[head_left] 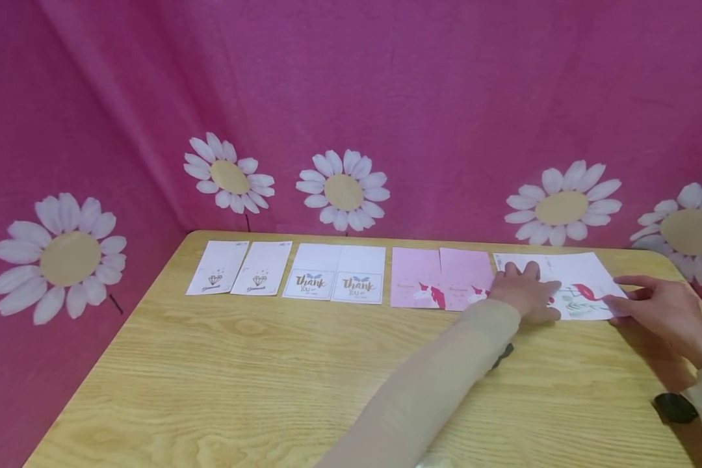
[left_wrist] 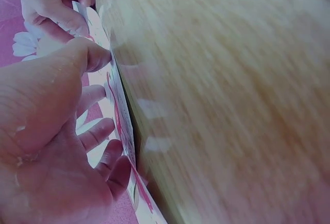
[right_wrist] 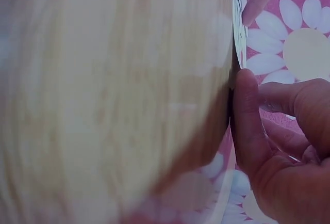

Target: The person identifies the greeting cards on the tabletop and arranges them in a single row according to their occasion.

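A row of cards lies along the far side of the wooden table (head_left: pixel 269 377). At the right end are two white flamingo cards (head_left: pixel 585 286). My left hand (head_left: pixel 526 292) rests flat on the left flamingo card with straight fingers; the left wrist view shows its fingers (left_wrist: pixel 98 131) lying on the card (left_wrist: pixel 121 115). My right hand (head_left: pixel 649 302) touches the right edge of the right flamingo card, thumb and fingers at its corner. In the right wrist view the thumb (right_wrist: pixel 247 110) presses against the card's edge (right_wrist: pixel 238 22).
Left of the flamingo cards lie two pink unicorn cards (head_left: pixel 439 279), two "Thank You" cards (head_left: pixel 336 273) and two white diamond cards (head_left: pixel 240 268). A pink daisy-print cloth (head_left: pixel 351 117) backs the table. The table's right edge is near my right hand.
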`<state>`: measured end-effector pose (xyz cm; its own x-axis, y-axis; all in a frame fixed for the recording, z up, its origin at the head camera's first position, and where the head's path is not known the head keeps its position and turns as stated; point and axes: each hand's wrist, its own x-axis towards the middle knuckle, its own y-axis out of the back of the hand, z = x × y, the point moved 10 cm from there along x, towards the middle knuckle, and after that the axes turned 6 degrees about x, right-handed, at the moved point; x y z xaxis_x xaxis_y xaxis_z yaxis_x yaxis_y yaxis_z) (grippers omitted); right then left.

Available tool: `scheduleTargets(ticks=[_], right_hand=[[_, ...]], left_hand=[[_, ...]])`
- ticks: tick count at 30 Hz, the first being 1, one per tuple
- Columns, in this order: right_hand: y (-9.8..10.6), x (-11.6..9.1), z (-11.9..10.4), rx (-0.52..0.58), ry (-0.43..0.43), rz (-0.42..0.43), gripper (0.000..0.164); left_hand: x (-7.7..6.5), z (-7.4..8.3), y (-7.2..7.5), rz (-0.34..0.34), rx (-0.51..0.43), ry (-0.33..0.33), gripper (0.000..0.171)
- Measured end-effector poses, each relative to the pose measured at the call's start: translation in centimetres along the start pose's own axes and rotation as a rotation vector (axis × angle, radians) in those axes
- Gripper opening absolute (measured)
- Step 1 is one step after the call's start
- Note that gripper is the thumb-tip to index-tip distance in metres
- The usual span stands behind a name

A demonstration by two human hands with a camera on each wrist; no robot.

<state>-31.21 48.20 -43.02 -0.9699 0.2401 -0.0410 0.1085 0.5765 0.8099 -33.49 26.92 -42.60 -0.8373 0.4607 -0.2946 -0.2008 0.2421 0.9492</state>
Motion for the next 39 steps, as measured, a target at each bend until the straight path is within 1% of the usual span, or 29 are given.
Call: scheduleTargets(ticks=[6, 9, 25, 32, 35, 39], right_hand=[[-0.46, 0.20, -0.12, -0.024, 0.002, -0.027, 0.070], [-0.62, 0.23, -0.18, -0.043, 0.000, -0.022, 0.067], [-0.74, -0.01, -0.35, -0.024, -0.012, -0.028, 0.065], [-0.85, 0.01, -0.43, -0.018, -0.017, -0.037, 0.065], [-0.81, -0.01, -0.60, -0.026, -0.013, -0.039, 0.064], [-0.87, 0.02, -0.90, -0.064, 0.002, -0.050, 0.062]], left_hand=[[-0.07, -0.02, -0.10, -0.013, -0.009, -0.001, 0.065], [-0.10, -0.07, -0.13, -0.015, -0.012, -0.003, 0.064], [-0.02, -0.46, -0.44, -0.023, -0.040, -0.009, 0.065], [-0.10, -0.60, -0.40, -0.017, -0.030, -0.007, 0.064], [-0.09, -0.63, -0.38, -0.012, -0.026, -0.007, 0.064], [-0.03, -0.59, -0.33, -0.010, -0.023, -0.005, 0.064]])
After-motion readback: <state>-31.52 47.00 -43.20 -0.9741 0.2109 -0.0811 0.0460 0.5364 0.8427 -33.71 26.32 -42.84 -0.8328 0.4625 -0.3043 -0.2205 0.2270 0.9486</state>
